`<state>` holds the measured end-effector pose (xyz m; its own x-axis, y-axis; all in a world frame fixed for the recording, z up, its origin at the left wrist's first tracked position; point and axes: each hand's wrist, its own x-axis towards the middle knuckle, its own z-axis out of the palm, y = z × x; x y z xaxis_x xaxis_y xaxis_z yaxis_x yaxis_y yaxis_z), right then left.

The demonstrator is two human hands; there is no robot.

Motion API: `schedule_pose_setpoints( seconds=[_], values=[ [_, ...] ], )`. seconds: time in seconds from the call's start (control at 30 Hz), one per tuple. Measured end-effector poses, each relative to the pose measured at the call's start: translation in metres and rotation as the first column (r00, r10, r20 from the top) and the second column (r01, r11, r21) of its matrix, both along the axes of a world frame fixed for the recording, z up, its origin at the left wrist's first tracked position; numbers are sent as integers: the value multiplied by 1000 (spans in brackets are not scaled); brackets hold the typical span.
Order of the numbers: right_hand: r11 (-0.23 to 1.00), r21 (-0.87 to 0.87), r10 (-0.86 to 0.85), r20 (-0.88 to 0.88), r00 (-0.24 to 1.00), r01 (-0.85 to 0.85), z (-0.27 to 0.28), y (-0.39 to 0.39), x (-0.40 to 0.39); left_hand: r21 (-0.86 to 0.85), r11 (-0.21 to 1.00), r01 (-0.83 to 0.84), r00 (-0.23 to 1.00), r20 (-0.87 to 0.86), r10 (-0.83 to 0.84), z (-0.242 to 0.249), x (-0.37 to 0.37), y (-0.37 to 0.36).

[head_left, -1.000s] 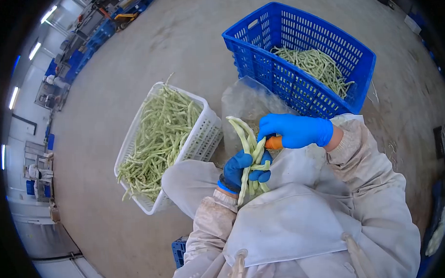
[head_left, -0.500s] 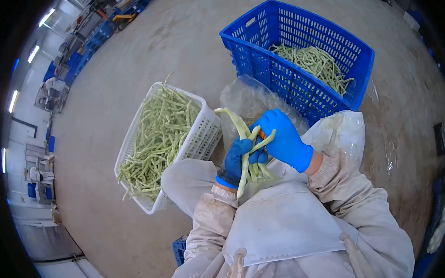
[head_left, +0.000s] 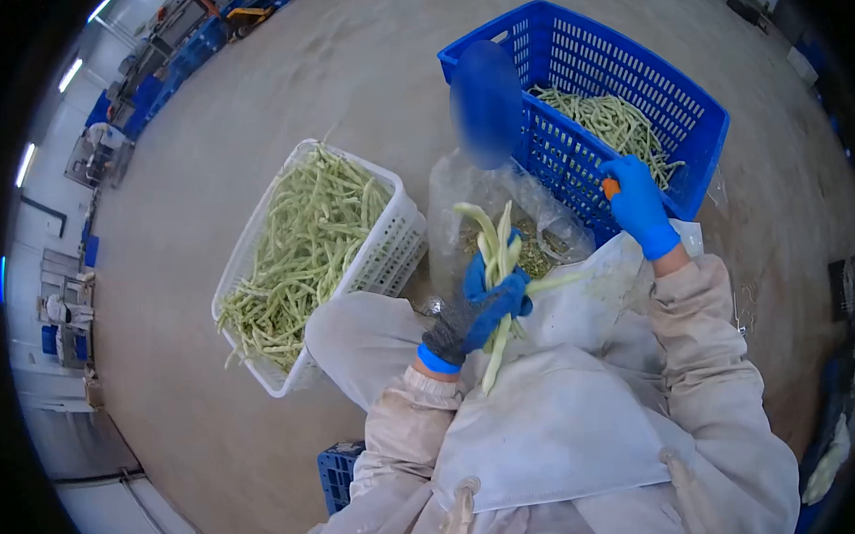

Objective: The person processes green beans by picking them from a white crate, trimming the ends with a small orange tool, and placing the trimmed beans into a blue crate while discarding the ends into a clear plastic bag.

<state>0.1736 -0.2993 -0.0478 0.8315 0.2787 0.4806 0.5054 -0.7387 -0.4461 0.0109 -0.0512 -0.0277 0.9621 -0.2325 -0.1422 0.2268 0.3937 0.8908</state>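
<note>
My left hand [head_left: 481, 317], in a blue and grey glove, is closed around several pale green beans [head_left: 496, 255] in front of my apron. The beans stick out above and below the fist, and one points right. Off to the right, beside the near corner of the blue crate [head_left: 574, 158], is my right hand [head_left: 644, 203] in a blue glove. Its fingers are wrapped round a small orange tool handle [head_left: 611, 188]; the rest of that tool is hidden. Below the crate, an open clear plastic bag [head_left: 449, 210] holds small green scraps [head_left: 532, 254].
A white basket [head_left: 409, 211] heaped with green beans [head_left: 314, 243] stands at my left. More beans [head_left: 611, 124] lie in the blue crate. A blurred blue oval [head_left: 486, 105] covers part of its left side. A small blue crate [head_left: 338, 473] sits low left. People work far left.
My right hand has moved away from the beans, right and up, with the orange handle still in it. My left hand keeps the beans and has shifted slightly right.
</note>
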Motion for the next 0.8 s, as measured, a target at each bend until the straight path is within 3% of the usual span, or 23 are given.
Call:
schedule_pose_setpoints(
  seconds=[0.03,0.07,0.1,0.13,0.17,0.23,0.37,0.47,0.5,0.53,0.57,0.6,0.63,0.67,0.73,0.8],
  values=[
    [1000,-11,5,2,1000,-5,20,4,-11,88,996,-2,1000,-19,4,1,5,2],
    [988,133,72,35,997,-76,45,19,-27,78,997,-6,1000,-12,7,1,9,0],
    [951,272,133,73,988,-148,66,32,-44,201,979,-42,999,-17,46,0,12,-3],
    [878,398,312,-57,948,-265,81,41,-62,324,943,-72,996,-24,84,-2,13,-6],
    [775,534,485,-161,859,-337,88,50,-78,320,945,-67,996,-30,80,-9,15,-6],
    [755,430,596,-136,791,-495,89,69,-93,612,773,-167,969,245,16,-22,21,-5],
    [819,425,536,-330,777,-385,53,86,-95,674,724,-149,972,235,-20,-16,21,-1],
    [760,575,563,-351,748,-302,57,87,-95,568,795,-214,945,326,22,-32,20,1],
    [759,577,566,-352,746,-303,60,87,-93,379,912,-159,981,168,101,-26,20,1],
    [679,707,534,-292,793,-197,65,85,-90,160,977,-139,990,-10,142,-24,19,1],
    [566,818,487,-237,841,-97,67,84,-88,161,977,-143,989,-12,147,-24,20,3],
    [563,820,490,-234,840,-100,66,81,-87,-66,977,-203,978,-71,198,-22,22,5],
    [599,795,517,-292,804,-96,64,76,-88,-286,921,-264,963,-138,232,-21,24,6],
    [635,766,540,-350,766,-97,61,74,-89,-284,921,-265,962,-135,236,-25,27,8],
    [656,743,561,-358,746,-136,50,78,-96,-544,795,-267,957,-55,284,-30,33,11],
    [735,637,552,-362,751,-233,42,82,-103,-593,754,-283,956,-111,271,-32,34,16]
  ],
)
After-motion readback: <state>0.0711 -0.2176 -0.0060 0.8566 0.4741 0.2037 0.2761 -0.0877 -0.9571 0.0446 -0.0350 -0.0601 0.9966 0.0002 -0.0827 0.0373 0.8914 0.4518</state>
